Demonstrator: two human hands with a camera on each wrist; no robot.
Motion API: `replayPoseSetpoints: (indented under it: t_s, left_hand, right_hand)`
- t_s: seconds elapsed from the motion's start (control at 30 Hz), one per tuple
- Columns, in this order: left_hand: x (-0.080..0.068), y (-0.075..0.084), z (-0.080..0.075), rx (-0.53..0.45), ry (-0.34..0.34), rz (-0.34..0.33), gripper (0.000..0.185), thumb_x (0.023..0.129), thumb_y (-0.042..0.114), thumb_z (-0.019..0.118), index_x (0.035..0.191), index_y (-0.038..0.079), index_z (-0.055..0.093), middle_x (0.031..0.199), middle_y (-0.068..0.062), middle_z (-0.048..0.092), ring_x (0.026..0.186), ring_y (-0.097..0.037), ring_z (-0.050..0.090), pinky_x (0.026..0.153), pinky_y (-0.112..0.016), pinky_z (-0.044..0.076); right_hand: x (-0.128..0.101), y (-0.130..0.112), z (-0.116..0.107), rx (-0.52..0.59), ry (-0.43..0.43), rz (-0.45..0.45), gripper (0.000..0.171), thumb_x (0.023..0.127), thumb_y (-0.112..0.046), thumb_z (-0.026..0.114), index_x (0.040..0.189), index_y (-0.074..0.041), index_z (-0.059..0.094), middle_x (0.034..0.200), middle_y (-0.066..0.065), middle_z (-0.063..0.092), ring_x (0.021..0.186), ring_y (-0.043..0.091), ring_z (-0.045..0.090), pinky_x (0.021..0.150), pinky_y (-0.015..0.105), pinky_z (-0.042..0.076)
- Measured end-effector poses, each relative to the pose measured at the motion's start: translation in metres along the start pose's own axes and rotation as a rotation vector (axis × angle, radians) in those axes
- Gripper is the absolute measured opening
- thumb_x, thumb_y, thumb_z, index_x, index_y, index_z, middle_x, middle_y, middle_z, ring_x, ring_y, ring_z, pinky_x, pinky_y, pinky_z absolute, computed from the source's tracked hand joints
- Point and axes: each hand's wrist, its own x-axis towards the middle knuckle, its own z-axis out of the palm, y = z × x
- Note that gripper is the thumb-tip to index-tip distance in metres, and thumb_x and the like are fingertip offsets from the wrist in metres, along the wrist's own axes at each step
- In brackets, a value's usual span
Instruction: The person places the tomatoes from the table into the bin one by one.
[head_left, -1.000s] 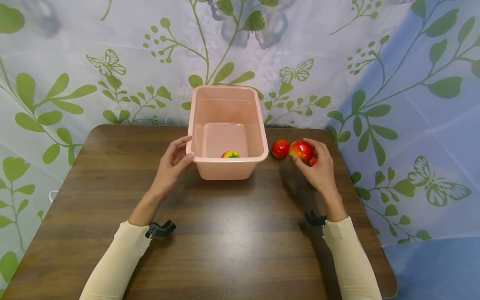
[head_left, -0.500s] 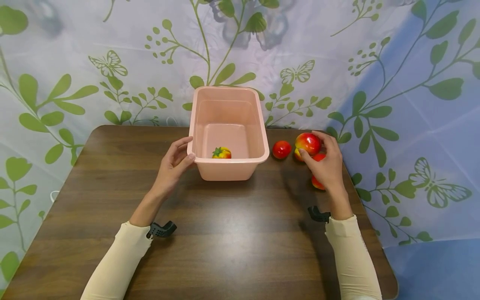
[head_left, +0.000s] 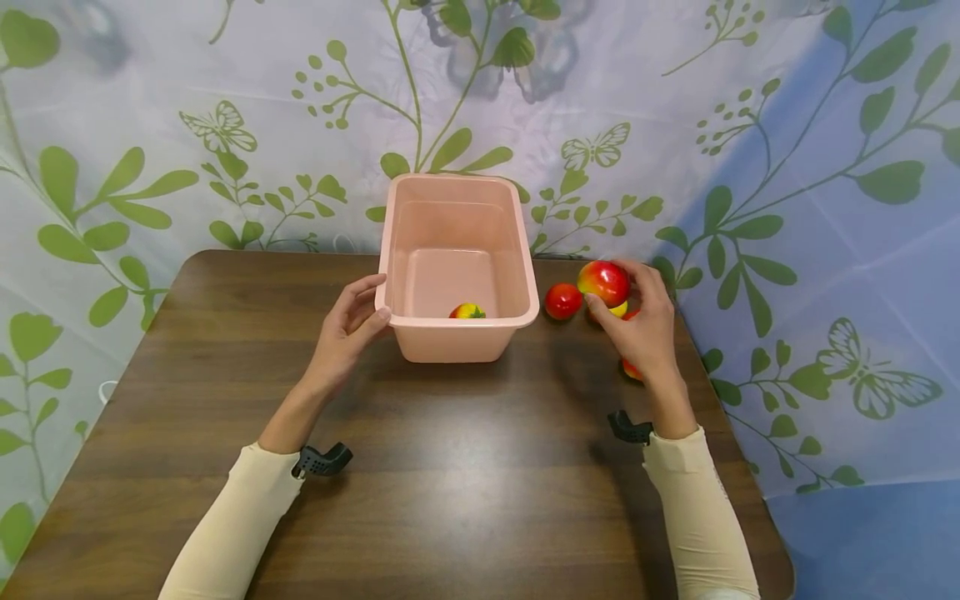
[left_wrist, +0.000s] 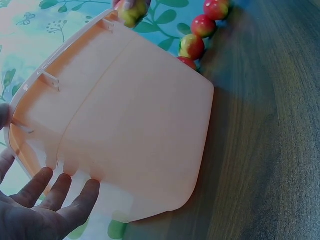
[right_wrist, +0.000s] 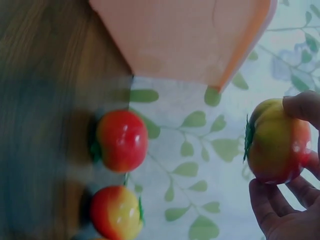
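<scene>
My right hand (head_left: 641,321) holds a red-and-yellow tomato (right_wrist: 277,142) by its sides, raised above the table. Its green leafy top faces away from the palm in the right wrist view. Below and around that hand lie a red tomato (head_left: 564,301), a partly hidden yellowish one (head_left: 618,309) and another red one (head_left: 632,369). At the left front corner of a pink plastic basin (head_left: 452,340), my left hand (head_left: 341,333) touches the rim with thumb and forefinger. Its other fingertips (left_wrist: 90,190) rest against the outer wall. One red-and-yellow tomato (head_left: 468,311) lies inside the basin, half hidden by the front rim.
Everything stands on a brown wooden table (head_left: 420,483) with rounded corners. A white cloth (head_left: 262,183) with green leaves and butterflies hangs close behind the basin. In the left wrist view, several tomatoes (left_wrist: 203,26) form a row beyond the basin.
My right hand has picked up the tomato, swung right, then come back a little left with it. Inside the basin, the tomato has rolled left and back right. My left hand stays put.
</scene>
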Motion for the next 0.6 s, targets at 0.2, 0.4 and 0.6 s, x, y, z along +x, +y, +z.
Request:
replayPoseSetpoints:
  t_s: [0.2, 0.4, 0.6]
  left_hand:
    - [0.000, 0.001, 0.000, 0.009, -0.005, -0.010, 0.054, 0.109, 0.009, 0.061, 0.161, 0.014, 0.045, 0.152, -0.007, 0.055, 0.131, -0.012, 0.065, 0.104, -0.032, 0.063]
    - [0.000, 0.000, 0.000, 0.009, -0.002, -0.006, 0.054, 0.109, 0.008, 0.061, 0.161, 0.014, 0.045, 0.153, -0.008, 0.055, 0.131, -0.012, 0.065, 0.102, -0.030, 0.063]
    - [0.001, -0.001, -0.001, 0.005, -0.002, 0.001, 0.054, 0.109, 0.008, 0.061, 0.160, 0.015, 0.046, 0.152, -0.007, 0.055, 0.131, -0.012, 0.065, 0.101, -0.027, 0.062]
  right_hand:
    - [0.005, -0.016, 0.014, 0.048, -0.022, -0.051, 0.059, 0.088, -0.018, 0.088, 0.143, -0.012, 0.066, 0.136, 0.011, 0.066, 0.113, 0.021, 0.063, 0.096, 0.007, 0.048]
    - [0.008, -0.039, 0.030, 0.054, -0.058, -0.109, 0.059, 0.088, -0.023, 0.088, 0.142, -0.016, 0.066, 0.137, 0.008, 0.067, 0.117, 0.022, 0.063, 0.095, 0.018, 0.052]
    - [0.009, -0.060, 0.048, 0.095, -0.119, -0.125, 0.062, 0.087, -0.026, 0.088, 0.143, -0.017, 0.063, 0.141, 0.004, 0.065, 0.123, 0.018, 0.062, 0.102, 0.042, 0.061]
